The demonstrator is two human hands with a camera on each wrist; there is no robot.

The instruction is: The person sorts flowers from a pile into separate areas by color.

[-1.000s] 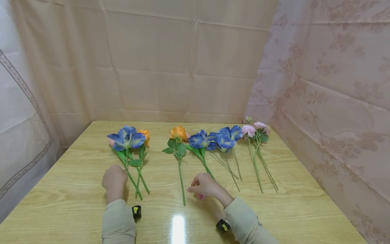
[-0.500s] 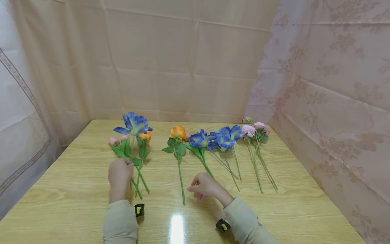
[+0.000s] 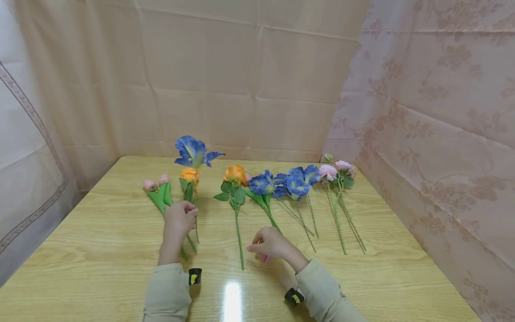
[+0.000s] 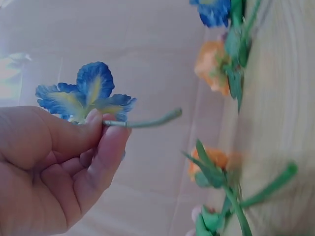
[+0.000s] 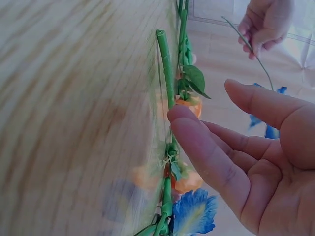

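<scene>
My left hand [image 3: 179,220] pinches the thin stem of a blue iris [image 3: 194,152] between thumb and fingertips. Its yellow-streaked bloom [image 4: 91,93] is raised over the orange rose [image 3: 190,177] on the left, and the stem's cut end sticks out past the fingers in the left wrist view. Pink tulips [image 3: 157,183] with green leaves lie beside that rose, their stems partly behind the hand. My right hand [image 3: 270,243] stays low at the table's front middle, thumb apart from loosely bent fingers, nothing between them. Nearest to it is the stem of another orange rose [image 3: 235,174].
On the wooden table [image 3: 100,250], more blue irises [image 3: 297,182] lie right of the middle rose, their thin stems crossing. Pink flowers [image 3: 335,171] lie near the right back corner. A beige curtain [image 3: 201,80] hangs behind the table, with a patterned cloth [image 3: 434,112] on the right.
My left hand has risen and moved right, carrying the iris up off the left-hand flowers, so the pink tulips now show. My right hand has stayed where it was.
</scene>
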